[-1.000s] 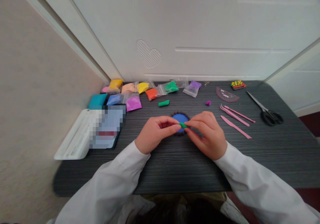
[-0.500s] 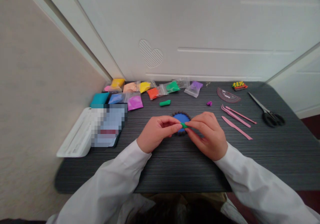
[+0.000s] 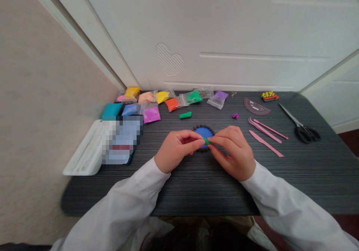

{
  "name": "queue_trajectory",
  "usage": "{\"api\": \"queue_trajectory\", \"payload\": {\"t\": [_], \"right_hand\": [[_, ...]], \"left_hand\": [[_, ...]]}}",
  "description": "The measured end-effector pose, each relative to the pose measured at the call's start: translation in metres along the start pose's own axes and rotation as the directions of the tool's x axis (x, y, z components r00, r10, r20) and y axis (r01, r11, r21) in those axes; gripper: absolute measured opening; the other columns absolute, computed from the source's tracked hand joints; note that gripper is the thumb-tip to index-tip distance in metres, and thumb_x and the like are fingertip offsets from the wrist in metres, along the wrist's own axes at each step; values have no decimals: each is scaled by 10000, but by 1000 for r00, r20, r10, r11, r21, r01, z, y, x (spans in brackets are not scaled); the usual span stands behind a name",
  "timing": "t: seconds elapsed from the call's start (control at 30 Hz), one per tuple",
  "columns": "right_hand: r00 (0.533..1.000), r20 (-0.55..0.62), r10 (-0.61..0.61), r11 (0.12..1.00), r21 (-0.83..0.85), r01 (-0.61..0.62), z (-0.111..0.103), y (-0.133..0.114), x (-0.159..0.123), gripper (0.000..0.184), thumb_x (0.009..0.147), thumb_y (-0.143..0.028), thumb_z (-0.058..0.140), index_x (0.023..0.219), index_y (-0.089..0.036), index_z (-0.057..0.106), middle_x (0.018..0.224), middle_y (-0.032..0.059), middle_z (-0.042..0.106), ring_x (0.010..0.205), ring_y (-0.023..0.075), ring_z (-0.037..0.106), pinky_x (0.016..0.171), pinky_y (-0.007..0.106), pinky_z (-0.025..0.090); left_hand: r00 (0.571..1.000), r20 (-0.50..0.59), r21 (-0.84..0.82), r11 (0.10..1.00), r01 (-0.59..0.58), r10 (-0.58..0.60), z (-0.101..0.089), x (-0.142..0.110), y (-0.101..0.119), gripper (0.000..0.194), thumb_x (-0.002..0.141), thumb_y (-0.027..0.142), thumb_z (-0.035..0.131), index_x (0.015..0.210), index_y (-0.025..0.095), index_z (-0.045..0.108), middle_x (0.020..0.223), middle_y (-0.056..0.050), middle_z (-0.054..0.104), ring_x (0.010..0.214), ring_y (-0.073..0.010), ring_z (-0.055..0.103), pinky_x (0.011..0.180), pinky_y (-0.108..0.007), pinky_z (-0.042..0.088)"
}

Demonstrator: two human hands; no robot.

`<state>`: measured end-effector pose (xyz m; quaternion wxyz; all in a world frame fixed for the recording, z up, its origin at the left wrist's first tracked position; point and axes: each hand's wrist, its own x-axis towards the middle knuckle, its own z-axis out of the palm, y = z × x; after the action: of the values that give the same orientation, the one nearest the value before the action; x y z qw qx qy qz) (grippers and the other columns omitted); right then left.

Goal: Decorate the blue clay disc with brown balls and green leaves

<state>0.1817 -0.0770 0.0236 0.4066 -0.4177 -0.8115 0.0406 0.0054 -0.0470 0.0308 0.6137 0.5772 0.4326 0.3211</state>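
Between my two hands is a small piece of green modelling clay [image 3: 206,141]. My left hand [image 3: 181,148] pinches its left end with thumb and fingers, and my right hand [image 3: 233,151] pinches the right end. Just beneath them on the table lies a blue clay disc [image 3: 203,132] with a dark brown beaded rim, its near part partly covered by my fingers. A loose green clay roll [image 3: 185,115] rests beyond my left hand. A little purple clay lump [image 3: 235,116] is behind my right hand.
Bags of coloured clay, one of them green [image 3: 194,97], line the back of the dark table [image 3: 202,195]. A phone [image 3: 123,139] and white tray [image 3: 84,150] lie left. To the right are pink tools [image 3: 266,143], a protractor [image 3: 256,107], a yellow-topped clay piece [image 3: 269,96] and scissors [image 3: 301,126].
Both hands keep their pinch on the green clay with barely any movement. The whole view has shifted very slightly.
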Motion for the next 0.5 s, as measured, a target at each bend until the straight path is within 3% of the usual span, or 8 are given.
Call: {"api": "queue_trajectory", "payload": {"t": [0.5], "right_hand": [[1000, 4, -26, 1000, 5, 26, 1, 0, 0, 234, 709, -151, 575, 937, -205, 562, 829, 25, 614, 775, 136, 535, 770, 349, 386]], "left_hand": [[1000, 28, -58, 998, 13, -12, 1, -1, -1, 184, 686, 315, 600, 779, 158, 622, 610, 20, 549, 473, -42, 386, 431, -184, 276]]}}
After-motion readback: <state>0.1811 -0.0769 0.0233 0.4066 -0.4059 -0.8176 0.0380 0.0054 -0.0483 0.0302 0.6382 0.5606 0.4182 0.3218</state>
